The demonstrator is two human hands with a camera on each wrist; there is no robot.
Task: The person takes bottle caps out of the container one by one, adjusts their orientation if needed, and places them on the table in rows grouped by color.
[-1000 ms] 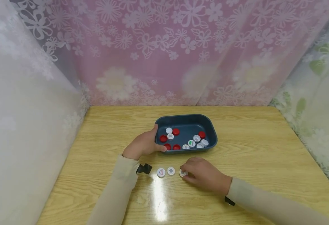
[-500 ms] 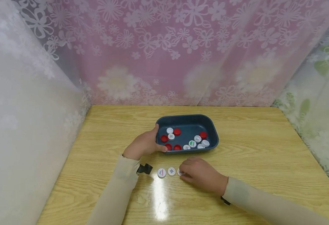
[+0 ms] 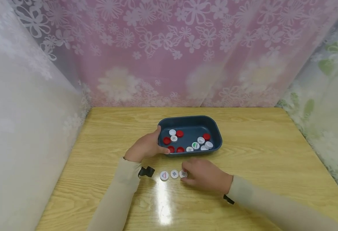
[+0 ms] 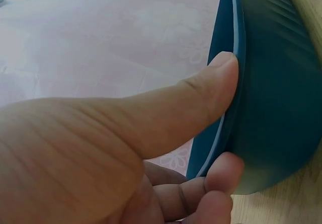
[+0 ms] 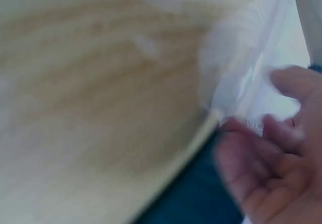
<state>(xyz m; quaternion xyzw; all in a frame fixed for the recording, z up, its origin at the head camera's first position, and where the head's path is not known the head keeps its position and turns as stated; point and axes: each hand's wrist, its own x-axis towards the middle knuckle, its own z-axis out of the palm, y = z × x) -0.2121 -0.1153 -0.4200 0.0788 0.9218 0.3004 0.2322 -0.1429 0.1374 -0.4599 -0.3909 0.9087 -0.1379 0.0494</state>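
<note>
"What's there?"

"A wooden table (image 3: 122, 128) across the lower frame; a blue tray (image 3: 193, 130) right of centre."

"Hands?"

"The left hand (image 3: 145, 147), left of centre, grips the tray's rim. The right hand (image 3: 205, 175), lower right of centre, has fingertips parted about a white cap (image 3: 183, 174); pinching, I can't tell."

"More caps?"

"Two neighbours (image 3: 174, 174) leftward, loose caps (image 3: 179, 133) in the tray."

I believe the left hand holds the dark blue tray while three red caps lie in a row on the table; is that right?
The colour is wrong: the head view shows three white caps in that row; the left hand does hold the tray.
</note>
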